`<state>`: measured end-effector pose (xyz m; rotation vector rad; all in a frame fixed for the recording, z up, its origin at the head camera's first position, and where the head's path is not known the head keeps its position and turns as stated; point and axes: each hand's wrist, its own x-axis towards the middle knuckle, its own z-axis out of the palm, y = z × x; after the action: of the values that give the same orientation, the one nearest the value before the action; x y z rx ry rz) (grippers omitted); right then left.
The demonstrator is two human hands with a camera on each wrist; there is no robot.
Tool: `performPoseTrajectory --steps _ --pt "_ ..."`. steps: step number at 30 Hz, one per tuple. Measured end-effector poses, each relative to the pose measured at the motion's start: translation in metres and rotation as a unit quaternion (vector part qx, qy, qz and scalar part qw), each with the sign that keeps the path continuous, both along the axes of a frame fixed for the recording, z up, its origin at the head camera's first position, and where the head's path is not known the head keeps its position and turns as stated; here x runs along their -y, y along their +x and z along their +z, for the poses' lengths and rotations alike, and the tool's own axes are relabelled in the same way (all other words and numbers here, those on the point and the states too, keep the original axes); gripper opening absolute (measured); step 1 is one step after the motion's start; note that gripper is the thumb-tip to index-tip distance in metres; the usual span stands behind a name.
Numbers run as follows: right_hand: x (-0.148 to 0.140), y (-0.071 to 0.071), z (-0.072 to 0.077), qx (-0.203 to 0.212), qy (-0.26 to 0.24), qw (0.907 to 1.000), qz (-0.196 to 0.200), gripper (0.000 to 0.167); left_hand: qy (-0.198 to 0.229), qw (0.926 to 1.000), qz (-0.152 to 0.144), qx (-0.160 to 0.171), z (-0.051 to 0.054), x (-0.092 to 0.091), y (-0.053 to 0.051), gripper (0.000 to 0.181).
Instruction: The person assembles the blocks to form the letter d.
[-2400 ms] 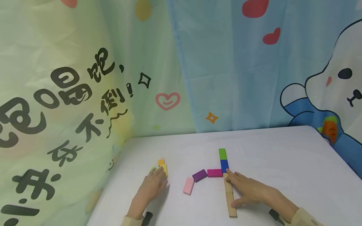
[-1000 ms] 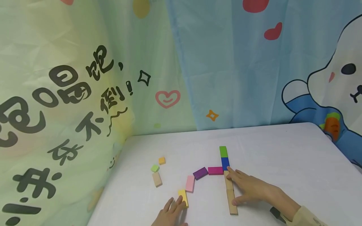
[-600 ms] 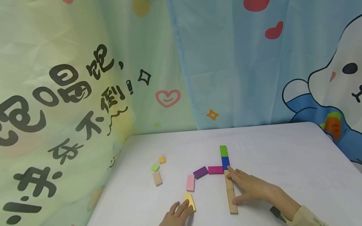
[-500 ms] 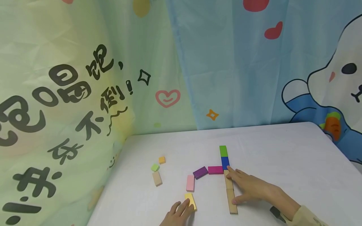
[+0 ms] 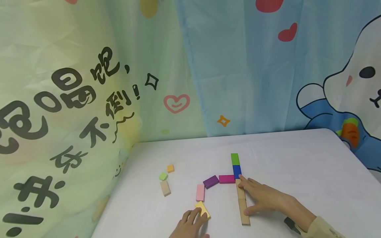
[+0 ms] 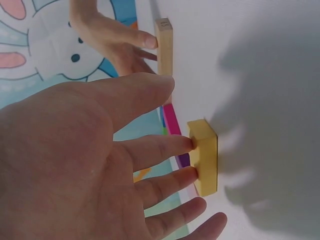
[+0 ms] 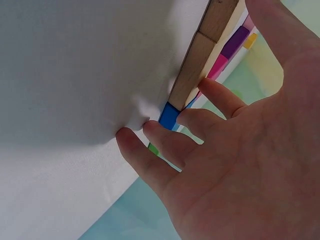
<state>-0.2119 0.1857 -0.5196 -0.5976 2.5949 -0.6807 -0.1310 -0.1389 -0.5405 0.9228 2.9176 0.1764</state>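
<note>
A yellow block [image 5: 203,209] lies flat below a pink block [image 5: 200,192], its upper end close to it. My left hand [image 5: 190,226] touches it with straight index and middle fingertips; the left wrist view shows the thumb away from the block. From the pink block, a purple block [image 5: 210,182] and a magenta block [image 5: 227,179] lead to an upright row. That row runs from a green block [image 5: 235,159] through a blue block [image 5: 237,171] to two plain wooden blocks [image 5: 244,215]. Extended fingers and thumb of my right hand [image 5: 265,197] rest against the wooden blocks' right side.
Left of the arrangement lie an orange block [image 5: 170,168], a light green block [image 5: 163,176] and a loose wooden block [image 5: 165,188]. A printed curtain [image 5: 190,69] hangs behind the white table [image 5: 297,158].
My left hand has brought the yellow block from the left group to below the pink block, then shifted it right and turned it. My right hand stays at the wooden blocks.
</note>
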Motion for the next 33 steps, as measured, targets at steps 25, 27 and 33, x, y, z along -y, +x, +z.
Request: performPoseTrajectory --steps 25,27,33 --pt "-0.0002 0.0011 -0.0021 -0.016 -0.008 0.9998 0.005 0.084 0.004 0.9996 0.001 0.028 0.0045 -0.0045 -0.0011 0.055" --pt "-0.0003 0.0016 -0.0022 -0.018 -0.006 0.9998 0.006 0.084 0.003 0.9996 0.001 0.029 0.0042 -0.0048 -0.0008 0.055" --pt "0.0001 0.0019 -0.0024 -0.017 -0.005 0.9998 0.003 0.084 0.003 0.9999 0.0 0.017 0.0026 -0.005 -0.0004 0.054"
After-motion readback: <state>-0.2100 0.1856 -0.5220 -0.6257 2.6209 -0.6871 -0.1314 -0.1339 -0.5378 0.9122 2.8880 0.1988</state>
